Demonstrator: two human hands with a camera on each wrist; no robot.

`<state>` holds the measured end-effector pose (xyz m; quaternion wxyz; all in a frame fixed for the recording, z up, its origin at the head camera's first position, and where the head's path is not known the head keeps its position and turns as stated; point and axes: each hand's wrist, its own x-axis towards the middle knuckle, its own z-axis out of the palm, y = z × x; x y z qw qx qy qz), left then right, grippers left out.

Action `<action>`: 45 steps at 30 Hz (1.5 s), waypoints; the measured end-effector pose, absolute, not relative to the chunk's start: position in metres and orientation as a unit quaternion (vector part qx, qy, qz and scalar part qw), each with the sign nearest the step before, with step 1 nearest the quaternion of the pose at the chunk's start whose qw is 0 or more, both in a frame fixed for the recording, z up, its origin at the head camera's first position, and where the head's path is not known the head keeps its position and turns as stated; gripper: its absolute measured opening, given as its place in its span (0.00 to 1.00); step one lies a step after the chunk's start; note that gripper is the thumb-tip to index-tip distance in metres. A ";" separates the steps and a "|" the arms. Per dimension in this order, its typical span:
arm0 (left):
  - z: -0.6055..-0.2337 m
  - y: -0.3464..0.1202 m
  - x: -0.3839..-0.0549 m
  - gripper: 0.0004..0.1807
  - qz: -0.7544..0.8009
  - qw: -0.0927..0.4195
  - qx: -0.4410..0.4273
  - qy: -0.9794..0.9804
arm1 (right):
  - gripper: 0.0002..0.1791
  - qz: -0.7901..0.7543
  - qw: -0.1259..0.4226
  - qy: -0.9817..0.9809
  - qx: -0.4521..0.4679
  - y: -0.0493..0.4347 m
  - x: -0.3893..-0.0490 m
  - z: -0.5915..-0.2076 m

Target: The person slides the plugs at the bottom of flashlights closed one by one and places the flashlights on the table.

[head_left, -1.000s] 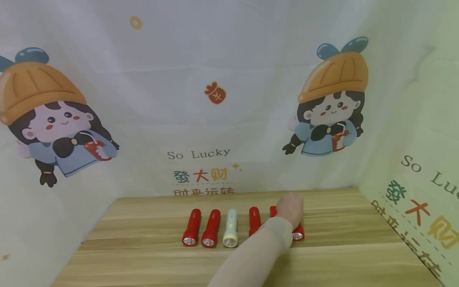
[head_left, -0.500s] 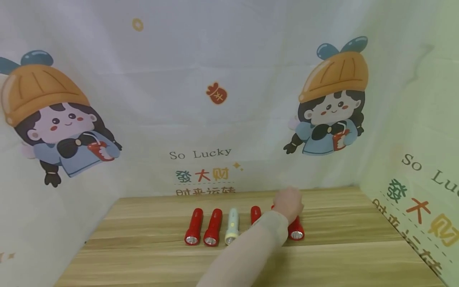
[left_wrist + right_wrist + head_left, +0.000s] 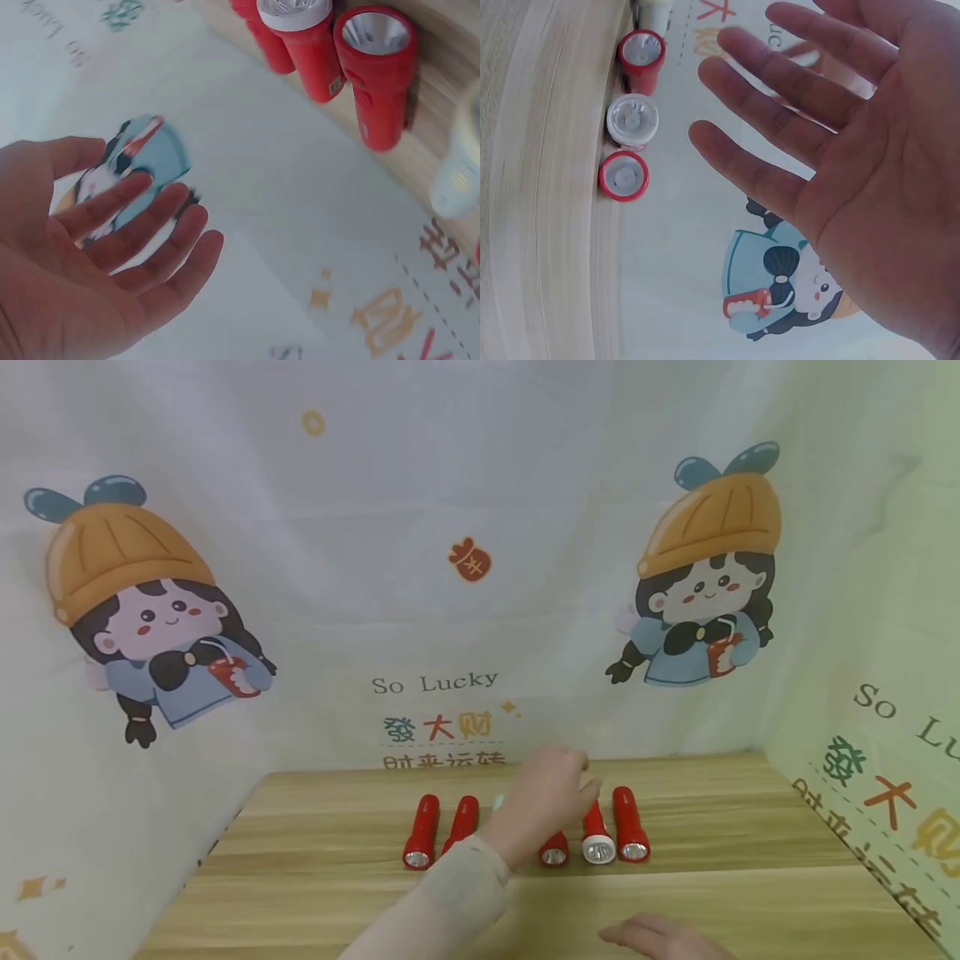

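Six-strong is not needed to see the row: several flashlights lie side by side, lenses toward me. At its left are two red flashlights, the outer one point(image 3: 422, 832) fully visible. A pale flashlight point(image 3: 457, 176) is mostly hidden behind my left hand point(image 3: 542, 797) in the head view. Right of it come a red flashlight point(image 3: 553, 852), a red one with a white rim point(image 3: 597, 843) and another red flashlight point(image 3: 632, 827). My left hand hovers over the row, fingers loosely bent, holding nothing. Near the front, my right hand point(image 3: 667, 937) is spread and holds nothing.
The wooden tabletop point(image 3: 712, 827) meets a white printed cloth point(image 3: 555, 635) at the back and sides. Cartoon figures and lettering are printed on the cloth.
My left hand has moved left from the right-end flashlights, which now show fully. My right hand has come into view at the bottom. The head view has shifted slightly.
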<state>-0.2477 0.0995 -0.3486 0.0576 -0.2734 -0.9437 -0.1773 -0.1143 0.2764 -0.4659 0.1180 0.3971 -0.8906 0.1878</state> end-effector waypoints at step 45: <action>-0.455 -0.068 -0.159 0.25 -0.166 0.063 -0.211 -0.961 | 0.27 0.225 0.026 -0.934 0.277 0.279 -0.121 -0.472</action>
